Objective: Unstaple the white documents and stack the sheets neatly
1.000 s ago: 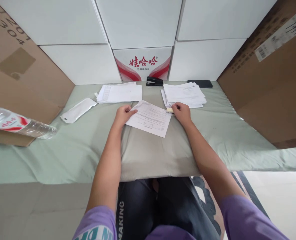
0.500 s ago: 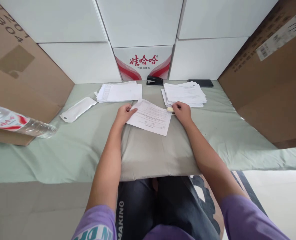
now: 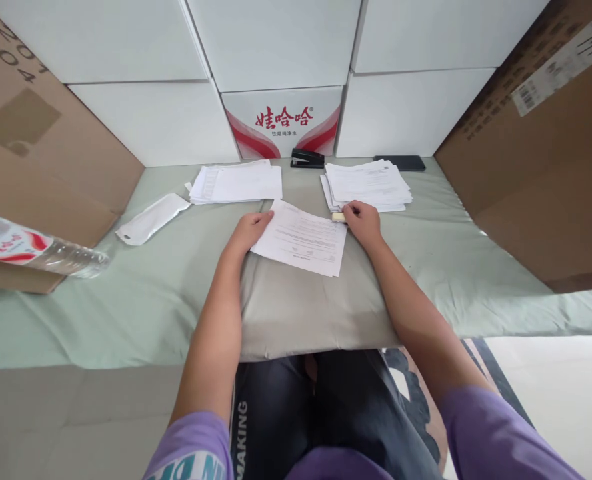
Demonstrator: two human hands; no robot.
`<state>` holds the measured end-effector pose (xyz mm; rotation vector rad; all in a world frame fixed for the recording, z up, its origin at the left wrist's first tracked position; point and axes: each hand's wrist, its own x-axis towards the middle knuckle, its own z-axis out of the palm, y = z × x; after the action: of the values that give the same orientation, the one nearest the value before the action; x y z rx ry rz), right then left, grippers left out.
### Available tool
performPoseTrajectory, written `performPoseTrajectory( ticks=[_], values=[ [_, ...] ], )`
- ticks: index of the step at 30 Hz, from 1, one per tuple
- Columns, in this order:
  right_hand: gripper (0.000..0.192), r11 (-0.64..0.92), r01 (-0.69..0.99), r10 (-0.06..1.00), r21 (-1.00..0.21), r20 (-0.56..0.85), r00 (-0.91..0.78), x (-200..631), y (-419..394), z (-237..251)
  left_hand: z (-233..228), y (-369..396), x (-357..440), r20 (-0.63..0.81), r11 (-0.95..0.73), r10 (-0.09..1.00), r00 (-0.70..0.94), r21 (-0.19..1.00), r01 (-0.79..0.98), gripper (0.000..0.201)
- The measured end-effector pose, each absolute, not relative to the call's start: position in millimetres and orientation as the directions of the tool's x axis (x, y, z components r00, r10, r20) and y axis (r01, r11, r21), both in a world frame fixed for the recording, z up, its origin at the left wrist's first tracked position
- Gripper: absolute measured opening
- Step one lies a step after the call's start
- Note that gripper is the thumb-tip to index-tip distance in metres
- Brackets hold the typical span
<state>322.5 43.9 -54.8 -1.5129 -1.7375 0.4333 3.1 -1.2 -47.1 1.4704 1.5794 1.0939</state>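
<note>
A printed sheet of paper (image 3: 303,239) lies tilted on a grey cushion (image 3: 306,307) in front of me. My left hand (image 3: 249,230) holds its left edge, thumb on top. My right hand (image 3: 362,221) is at the sheet's upper right corner, fingers closed on a small pale yellowish object (image 3: 338,217) that touches the paper; I cannot tell what it is. Behind my right hand lies a stack of papers (image 3: 367,185). A second stack of papers (image 3: 239,183) lies behind my left hand.
A black stapler (image 3: 307,159) and a dark phone (image 3: 399,163) sit at the back by white boxes (image 3: 281,123). A white pouch (image 3: 151,217) and a plastic water bottle (image 3: 31,245) lie left. Cardboard boxes (image 3: 536,153) stand on both sides.
My left hand has slid slightly forward along the sheet's left edge and the sheet has turned a little. My right hand stays at the corner.
</note>
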Motion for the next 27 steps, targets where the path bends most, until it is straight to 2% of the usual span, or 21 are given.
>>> performPoseTrajectory(
  ticks=[4, 9, 19, 27],
  values=[
    [0.027, 0.237, 0.683, 0.944, -0.691, 0.331, 0.008, 322.0, 43.5, -54.3, -45.7, 0.2, 7.3, 0.15, -0.126, 0.989, 0.004, 0.816, 0.564, 0.035],
    [0.027, 0.236, 0.7, 0.942, -0.673, 0.335, 0.004, 321.7, 43.5, -53.8, -47.5, 2.4, 13.9, 0.154, -0.084, 0.985, -0.072, 0.809, 0.582, 0.036],
    [0.027, 0.246, 0.693, 0.939, -0.677, 0.345, 0.003, 322.5, 44.0, -55.0, -48.2, -1.1, 24.2, 0.003, 0.04, 0.993, -0.121, 0.935, 0.352, 0.036],
    [0.026, 0.245, 0.686, 0.939, -0.685, 0.344, 0.009, 321.6, 42.9, -53.5, -47.3, -2.0, 27.5, -0.029, 0.069, 0.991, -0.133, 0.95, 0.306, 0.037]
  ],
)
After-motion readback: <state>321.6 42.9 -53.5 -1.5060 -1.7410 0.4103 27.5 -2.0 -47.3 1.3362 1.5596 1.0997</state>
